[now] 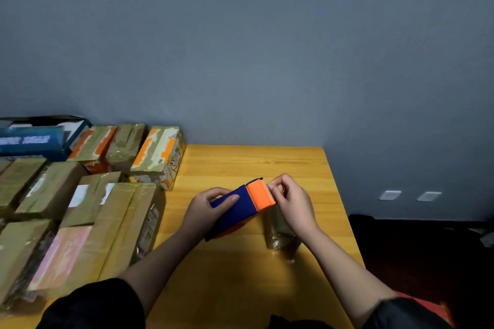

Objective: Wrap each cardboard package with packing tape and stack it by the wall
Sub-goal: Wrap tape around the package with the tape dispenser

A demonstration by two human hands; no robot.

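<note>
home packing room | taped parcels (80, 208) | wooden table (254, 163)

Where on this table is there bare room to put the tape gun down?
Bare table lies behind the hands, between the orange-printed box and the right edge, up to the wall. Another bare patch lies near you, between the forearms. The left side is crowded with taped boxes. The small package sits under the right hand; the left hand holds the tape gun.

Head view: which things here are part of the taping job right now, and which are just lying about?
In the job:
- tape dispenser, gripped by left hand
- right hand, pinching at its toothed edge
- small package beneath
- taped packages at left

Lying about:
- blue carton
- wall outlets
</note>
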